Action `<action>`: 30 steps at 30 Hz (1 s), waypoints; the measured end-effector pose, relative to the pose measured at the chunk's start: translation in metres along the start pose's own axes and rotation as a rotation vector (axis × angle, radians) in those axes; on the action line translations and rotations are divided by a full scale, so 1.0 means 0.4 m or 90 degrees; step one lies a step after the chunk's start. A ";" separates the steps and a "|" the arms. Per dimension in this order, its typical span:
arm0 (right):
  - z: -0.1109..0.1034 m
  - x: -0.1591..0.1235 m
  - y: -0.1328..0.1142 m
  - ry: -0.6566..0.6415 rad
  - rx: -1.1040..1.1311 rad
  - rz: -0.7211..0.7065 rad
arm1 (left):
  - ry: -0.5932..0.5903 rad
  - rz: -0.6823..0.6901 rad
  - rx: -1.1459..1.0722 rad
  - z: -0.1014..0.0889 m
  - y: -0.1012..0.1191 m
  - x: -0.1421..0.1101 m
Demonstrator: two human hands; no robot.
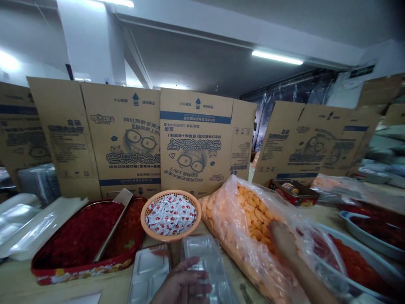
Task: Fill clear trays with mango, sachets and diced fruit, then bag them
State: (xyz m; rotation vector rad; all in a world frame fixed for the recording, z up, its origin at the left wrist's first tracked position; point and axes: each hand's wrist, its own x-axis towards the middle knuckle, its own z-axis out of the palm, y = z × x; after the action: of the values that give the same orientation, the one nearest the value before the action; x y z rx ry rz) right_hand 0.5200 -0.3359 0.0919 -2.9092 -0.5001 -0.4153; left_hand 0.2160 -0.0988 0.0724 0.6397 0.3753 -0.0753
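plastic tray (pixel 202 249): clear, glossy | bag (pixel 230 240): shiny plastic | carton (pixel 196 139): matt cardboard

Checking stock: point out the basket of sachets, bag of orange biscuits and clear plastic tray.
Basket of sachets (pixel 171 238), head view, front rim.
Bag of orange biscuits (pixel 236 188), head view, plastic top.
Clear plastic tray (pixel 198 247), head view, upper end.

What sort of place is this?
Probably a small food-packing workshop: printed cardboard cartons stand unfolded in a row, with a big plastic bag of orange food pieces, a basket of small sachets and clear plastic trays laid out in front.
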 end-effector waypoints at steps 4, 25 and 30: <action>-0.074 -0.021 -0.079 0.031 0.519 0.118 | 0.037 0.020 0.033 0.032 0.004 -0.009; -0.148 -0.280 -0.419 -0.078 0.553 -0.082 | 0.034 0.112 -0.017 0.126 -0.033 0.011; -0.185 -0.326 -0.440 -0.052 0.311 -0.212 | 0.031 0.097 -0.033 0.108 -0.050 0.043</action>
State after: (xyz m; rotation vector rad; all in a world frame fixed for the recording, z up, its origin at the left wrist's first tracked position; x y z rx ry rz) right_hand 0.3227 -0.2264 0.1426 -2.3811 -0.9538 -0.1781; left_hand 0.2420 -0.1400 0.0866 0.6186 0.3731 0.0957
